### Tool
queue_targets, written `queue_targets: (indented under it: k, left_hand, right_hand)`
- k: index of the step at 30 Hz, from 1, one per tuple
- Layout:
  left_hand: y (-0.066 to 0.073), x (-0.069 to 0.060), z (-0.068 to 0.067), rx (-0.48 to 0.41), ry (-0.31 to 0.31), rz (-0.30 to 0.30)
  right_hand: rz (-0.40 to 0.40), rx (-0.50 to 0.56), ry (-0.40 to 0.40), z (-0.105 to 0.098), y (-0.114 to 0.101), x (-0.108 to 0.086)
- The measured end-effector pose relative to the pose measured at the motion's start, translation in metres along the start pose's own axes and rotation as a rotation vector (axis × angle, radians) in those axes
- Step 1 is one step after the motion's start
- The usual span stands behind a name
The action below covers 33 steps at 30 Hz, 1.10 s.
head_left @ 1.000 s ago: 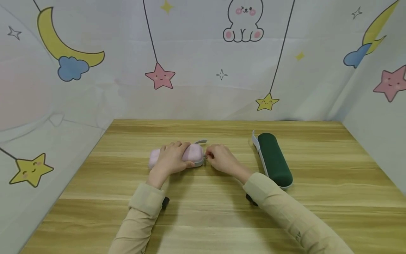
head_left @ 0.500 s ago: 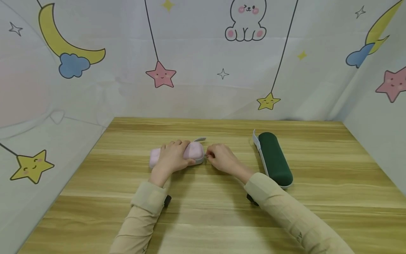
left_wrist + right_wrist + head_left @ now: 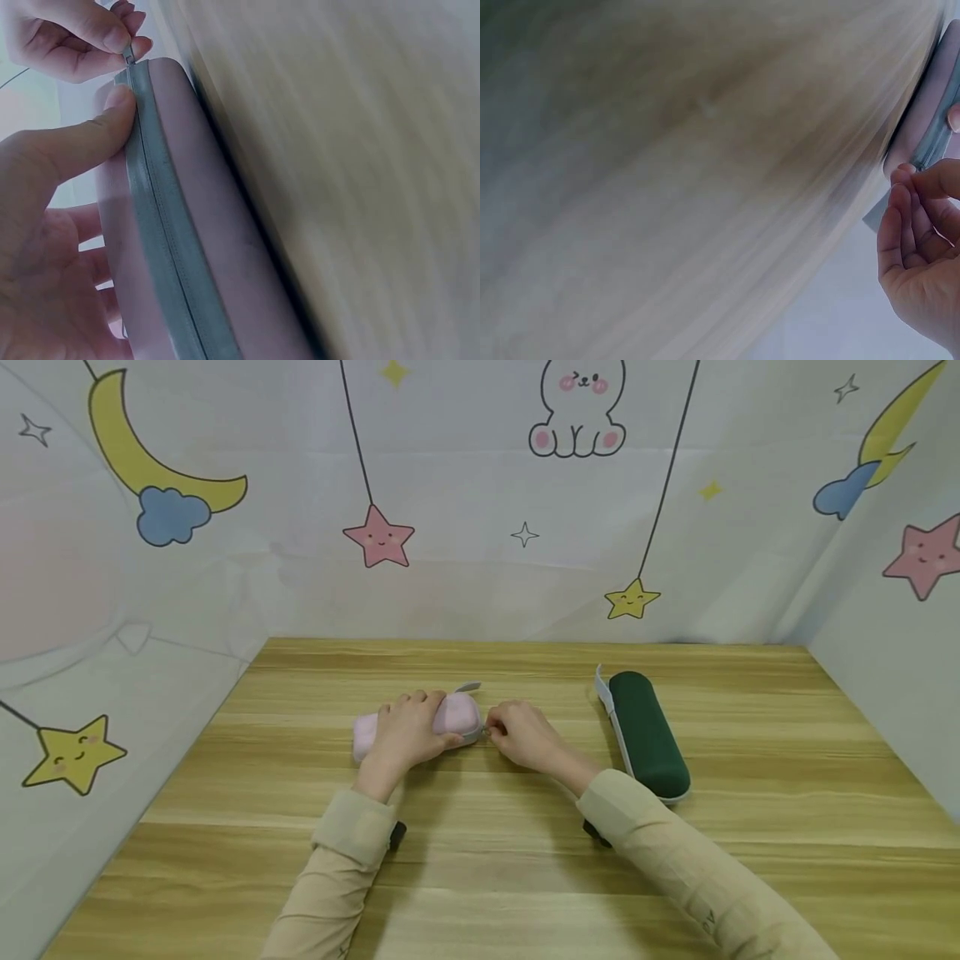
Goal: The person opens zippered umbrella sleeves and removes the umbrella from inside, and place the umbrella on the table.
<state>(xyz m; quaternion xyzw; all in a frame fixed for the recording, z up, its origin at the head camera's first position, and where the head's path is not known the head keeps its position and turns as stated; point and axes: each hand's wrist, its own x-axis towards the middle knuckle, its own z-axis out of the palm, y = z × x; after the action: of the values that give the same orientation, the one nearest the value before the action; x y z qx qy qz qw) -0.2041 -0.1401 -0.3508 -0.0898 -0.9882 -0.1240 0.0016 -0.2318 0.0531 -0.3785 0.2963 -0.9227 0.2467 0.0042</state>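
Note:
A pink zip case [image 3: 456, 714] lies left of centre on the table, a grey zipper band [image 3: 159, 187] running along its side. Over its middle curls the left hand [image 3: 408, 732], gripping it; the thumb [image 3: 112, 127] presses on the band near the case's end. At that right end the right hand [image 3: 525, 735] pinches the small zipper pull [image 3: 128, 54] between thumb and fingers. The zipper looks closed along the part seen in the left wrist view. A grey strap [image 3: 468, 687] sticks out behind the case.
A dark green case [image 3: 648, 735] with a light strap [image 3: 603, 689] lies at the right of the wooden table [image 3: 480, 877], close to the right forearm. Printed cloth [image 3: 450, 602] stands behind the table and at both sides.
The right end of the pink case has tilted slightly back, and its strap has shifted a little. Both hands keep their hold, with hardly any movement.

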Motion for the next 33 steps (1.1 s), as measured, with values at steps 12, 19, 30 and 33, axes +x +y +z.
queue_targets:
  k: [12, 19, 30, 33]
  left_hand:
    - [0.003, 0.0, 0.002, 0.023, 0.006, -0.036]
    - [0.006, 0.002, 0.002, 0.03, 0.019, -0.061]
    - [0.014, 0.001, 0.005, 0.049, 0.067, -0.09]
    - [0.015, 0.001, 0.005, 0.059, 0.077, -0.096]
  right_hand:
    - [-0.01, -0.007, -0.012, 0.001, -0.002, -0.002]
    - [-0.013, -0.001, 0.005, 0.0, -0.002, -0.002]
    - [-0.014, -0.012, 0.019, 0.0, -0.003, -0.002]
    - [-0.015, -0.016, 0.024, 0.0, -0.003, -0.001]
